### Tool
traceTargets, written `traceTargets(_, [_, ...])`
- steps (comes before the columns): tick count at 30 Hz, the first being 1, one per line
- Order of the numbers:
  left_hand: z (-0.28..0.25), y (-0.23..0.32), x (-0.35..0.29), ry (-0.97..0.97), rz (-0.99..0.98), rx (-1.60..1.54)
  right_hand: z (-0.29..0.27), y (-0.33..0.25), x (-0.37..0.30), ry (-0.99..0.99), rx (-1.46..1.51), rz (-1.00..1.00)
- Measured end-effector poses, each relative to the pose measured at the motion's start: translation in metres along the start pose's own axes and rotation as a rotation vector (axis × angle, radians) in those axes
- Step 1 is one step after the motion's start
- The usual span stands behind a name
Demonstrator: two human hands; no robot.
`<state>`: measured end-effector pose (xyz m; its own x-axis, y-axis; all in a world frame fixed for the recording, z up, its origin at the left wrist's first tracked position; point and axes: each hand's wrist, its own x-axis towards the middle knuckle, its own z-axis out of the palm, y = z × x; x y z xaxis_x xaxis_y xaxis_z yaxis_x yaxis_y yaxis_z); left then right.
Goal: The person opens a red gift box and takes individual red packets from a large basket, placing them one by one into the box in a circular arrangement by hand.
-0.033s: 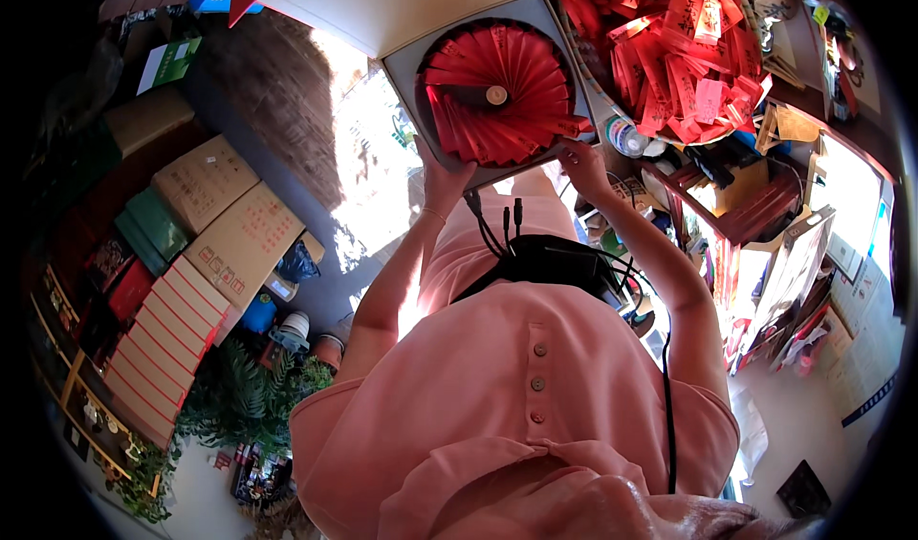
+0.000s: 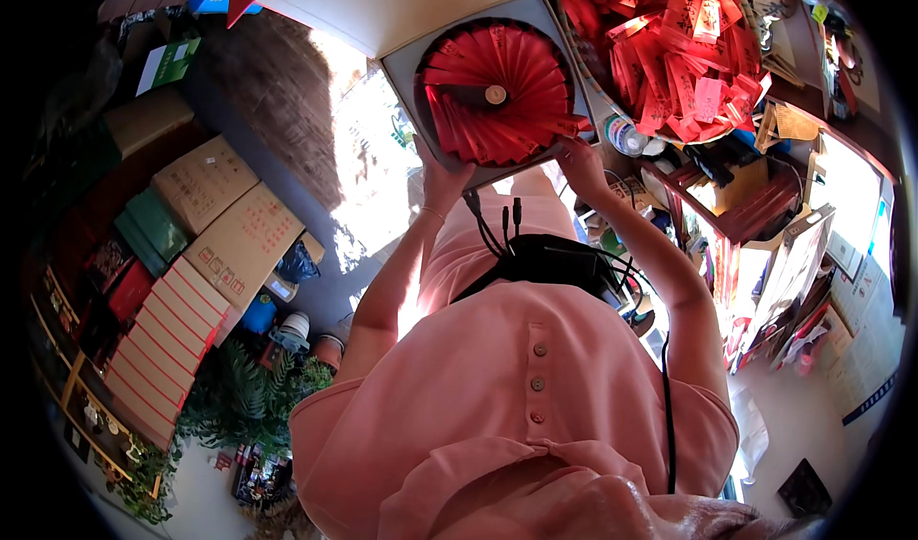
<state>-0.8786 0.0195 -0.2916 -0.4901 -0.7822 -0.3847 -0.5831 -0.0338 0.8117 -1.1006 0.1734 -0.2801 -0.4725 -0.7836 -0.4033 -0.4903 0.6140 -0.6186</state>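
A square gift box (image 2: 402, 81) with a round dark recess is in front of me, its pale lid (image 2: 382, 0) raised on the far side. Flat red paper packets (image 2: 502, 47) fan out in a ring inside the recess, around a small round tan piece (image 2: 495, 94). At the lower left of the fan, a dark gap shows. My left hand (image 2: 446, 186) grips the box's near left edge, thumb toward the top. My right hand (image 2: 581, 169) is at the near right corner, fingers closed at the tip of a red packet there; the fingertips are partly hidden.
Right of the box, a large round basket (image 2: 762, 110) overflows with loose red packets. A clear bottle (image 2: 626, 140) stands beside it. Black cables (image 2: 507, 229) hang from a black pouch at my waist. Cardboard boxes (image 2: 234, 243) and potted plants (image 2: 249, 382) are at left.
My right hand's fingers have shifted slightly up toward the packet tip at the box corner. My left hand and the box look almost unmoved.
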Motion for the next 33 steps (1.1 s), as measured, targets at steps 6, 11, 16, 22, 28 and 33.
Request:
traceTargets(6, [0.001,-0.003,0.002,-0.034,-0.005,0.028,0.015,-0.011,0.004,0.04,-0.099,0.061])
traceTargets(11, [0.004,-0.009,0.002,-0.03,-0.015,0.044,0.021,-0.027,-0.002,0.026,-0.017,0.062])
traceTargets(16, [0.007,-0.014,0.0,-0.026,-0.057,0.088,0.008,-0.022,-0.002,0.097,0.049,0.129])
traceTargets(22, [0.006,-0.008,0.0,-0.06,-0.1,0.043,0.007,-0.002,-0.001,0.175,-0.037,0.146])
traceTargets(28, [0.006,-0.01,0.0,-0.057,-0.107,0.091,0.007,0.004,0.007,0.153,-0.294,-0.041])
traceTargets(33, [0.005,-0.007,0.0,-0.083,-0.117,0.103,0.021,0.009,0.006,0.159,-0.261,-0.085])
